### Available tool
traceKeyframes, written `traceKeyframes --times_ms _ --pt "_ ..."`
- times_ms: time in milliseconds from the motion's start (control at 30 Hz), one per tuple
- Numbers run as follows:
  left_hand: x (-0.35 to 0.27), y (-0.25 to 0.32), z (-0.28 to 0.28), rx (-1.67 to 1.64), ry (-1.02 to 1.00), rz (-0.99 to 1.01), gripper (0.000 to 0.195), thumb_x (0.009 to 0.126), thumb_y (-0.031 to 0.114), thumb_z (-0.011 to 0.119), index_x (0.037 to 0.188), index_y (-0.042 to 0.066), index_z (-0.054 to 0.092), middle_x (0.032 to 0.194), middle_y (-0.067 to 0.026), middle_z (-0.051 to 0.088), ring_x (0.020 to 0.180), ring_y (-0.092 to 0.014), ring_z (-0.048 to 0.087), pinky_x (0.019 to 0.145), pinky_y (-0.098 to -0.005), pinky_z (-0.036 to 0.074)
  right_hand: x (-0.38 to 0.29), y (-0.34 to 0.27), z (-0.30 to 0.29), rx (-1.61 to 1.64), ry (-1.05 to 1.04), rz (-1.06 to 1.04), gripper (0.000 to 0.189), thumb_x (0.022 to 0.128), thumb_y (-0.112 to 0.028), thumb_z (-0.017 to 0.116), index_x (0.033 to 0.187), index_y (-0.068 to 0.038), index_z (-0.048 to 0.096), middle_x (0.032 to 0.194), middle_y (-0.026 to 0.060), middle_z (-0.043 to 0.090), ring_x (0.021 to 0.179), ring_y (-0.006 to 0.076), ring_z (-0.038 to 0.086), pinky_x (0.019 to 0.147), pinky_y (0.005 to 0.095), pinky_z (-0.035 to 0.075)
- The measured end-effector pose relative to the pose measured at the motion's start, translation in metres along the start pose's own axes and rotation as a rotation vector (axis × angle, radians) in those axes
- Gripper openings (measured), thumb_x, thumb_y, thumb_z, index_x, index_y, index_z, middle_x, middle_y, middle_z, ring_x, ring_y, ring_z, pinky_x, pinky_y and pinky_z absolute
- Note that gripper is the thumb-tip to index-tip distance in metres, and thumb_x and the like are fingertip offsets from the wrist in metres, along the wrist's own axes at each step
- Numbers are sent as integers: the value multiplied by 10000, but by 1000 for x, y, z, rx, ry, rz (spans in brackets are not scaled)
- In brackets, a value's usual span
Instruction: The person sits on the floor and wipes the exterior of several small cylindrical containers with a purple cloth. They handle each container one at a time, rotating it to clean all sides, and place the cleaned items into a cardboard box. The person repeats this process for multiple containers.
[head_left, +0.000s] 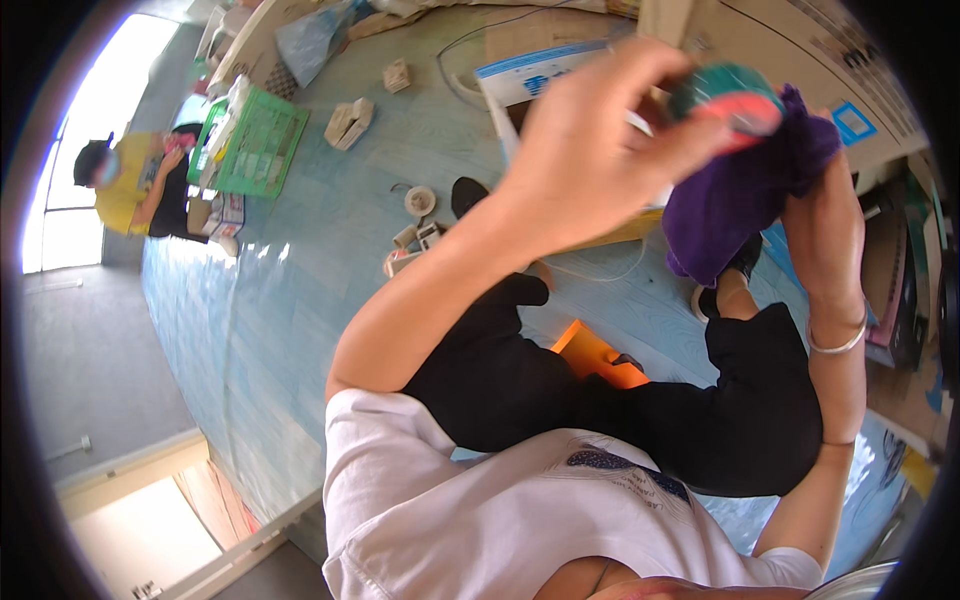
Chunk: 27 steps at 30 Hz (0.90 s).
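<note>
My left hand (592, 142) reaches across the upper middle, its fingers and thumb closed on a round green and red object (726, 105). Motion blur hides what kind of object it is. It overlaps the upper part of a dark purple cloth (720, 195), which looks like a fabric garment or towel. My right hand (821, 217) is raised at the right, partly covered by the cloth and holding it up; its fingers are mostly hidden. The cloth hangs down to the left of that wrist, above my foot.
An orange stool or box (589, 352) lies between my legs. An open carton (544, 67) stands ahead, with a tape roll (420, 200) on the floor to its left. A green plastic crate (259, 142) stands near a seated person (131, 180) at the far left. Cartons (795, 67) fill the upper right.
</note>
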<state>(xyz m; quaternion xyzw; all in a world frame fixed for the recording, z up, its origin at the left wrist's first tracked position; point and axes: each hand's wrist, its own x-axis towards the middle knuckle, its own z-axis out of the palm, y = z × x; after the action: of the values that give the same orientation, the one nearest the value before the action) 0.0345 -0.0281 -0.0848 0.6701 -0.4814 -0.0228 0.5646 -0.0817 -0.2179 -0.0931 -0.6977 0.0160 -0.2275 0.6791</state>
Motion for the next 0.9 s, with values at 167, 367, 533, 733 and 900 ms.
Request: traceKeyframes --times_ms 167,367,533,733,900 --pt "-23 -22 52 266 26 143 413 785 196 676 1034 -77 491 1037 -214 570 773 -368 628 638 -396 529 4 21 7 98 17 415 447 1035 -321 288 1273 -16 512 1219 67 550 1112 153 525 994 304 375" --pt "-18 -57 104 333 -80 125 277 752 167 616 883 -71 565 949 -224 570 784 -369 609 668 -414 524 16 44 -23 -971 -118 -240 253 952 -108 466 1151 17 558 1162 117 584 1121 239 525 997 350 371" --pt "-36 -56 96 33 -311 -25 205 738 146 590 899 24 624 888 -199 628 898 -347 605 695 -440 517 -1 11 65 -1096 -283 -327 163 855 -11 541 1005 -30 603 1120 131 572 1088 294 528 955 374 386" --pt "-25 -44 60 21 -173 -11 218 772 122 579 969 32 603 960 -194 618 861 -375 613 725 -445 504 13 2 70 -897 -138 -428 207 825 -21 573 1026 -31 620 1131 170 558 1084 314 543 940 359 407" --pt "-15 -26 38 87 -133 -121 338 817 191 612 1089 8 529 1071 -248 555 908 -412 597 760 -473 496 20 1 44 -708 -90 -308 296 831 -88 624 1115 -18 578 1113 171 554 1055 305 548 924 347 419"
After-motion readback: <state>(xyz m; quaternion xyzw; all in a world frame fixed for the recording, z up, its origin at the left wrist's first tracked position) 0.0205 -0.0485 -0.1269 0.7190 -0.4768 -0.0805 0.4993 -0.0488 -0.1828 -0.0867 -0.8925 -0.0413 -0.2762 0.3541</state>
